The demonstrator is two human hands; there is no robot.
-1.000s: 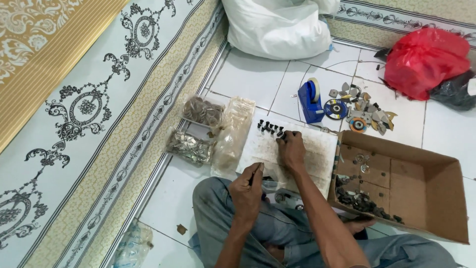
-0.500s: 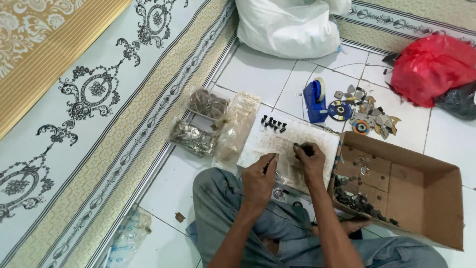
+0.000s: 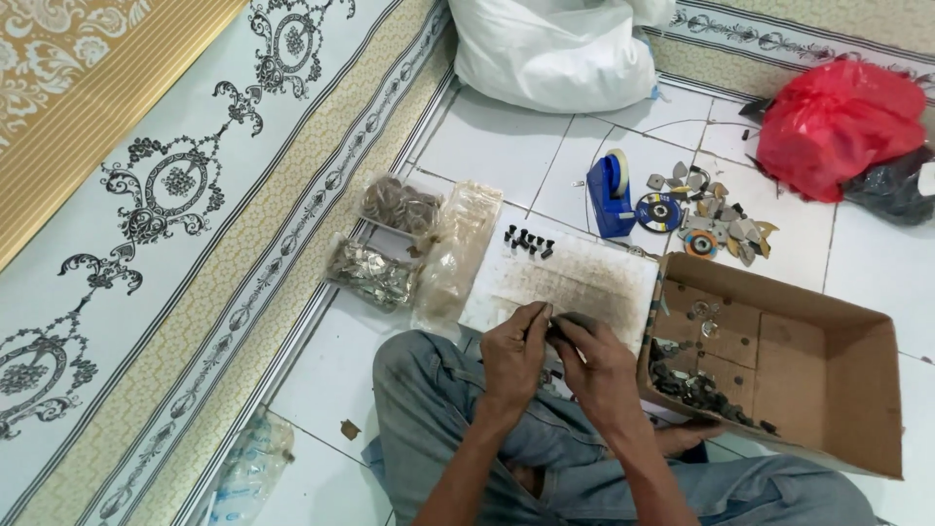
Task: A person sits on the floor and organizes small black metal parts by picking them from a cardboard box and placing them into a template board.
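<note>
Head cam: both hands, left [image 3: 514,356] & right [image 3: 596,362], pinch small dark part [image 3: 557,331] over white board [image 3: 565,278].

White sack [image 3: 555,49] at top of tiled floor [image 3: 487,136]. Red plastic bag [image 3: 838,122] top right. Blue tape dispenser [image 3: 612,183] beside grinding disc [image 3: 659,211]. Patterned carpet [image 3: 146,195] left.

Even, soft daylight fills my feed; white floor tiles [image 3: 497,136] at 12 o'clock shine mildly, shadows stay faint beneath the hands [image 3: 560,356], and edges at 7 o'clock blur slightly.
</note>
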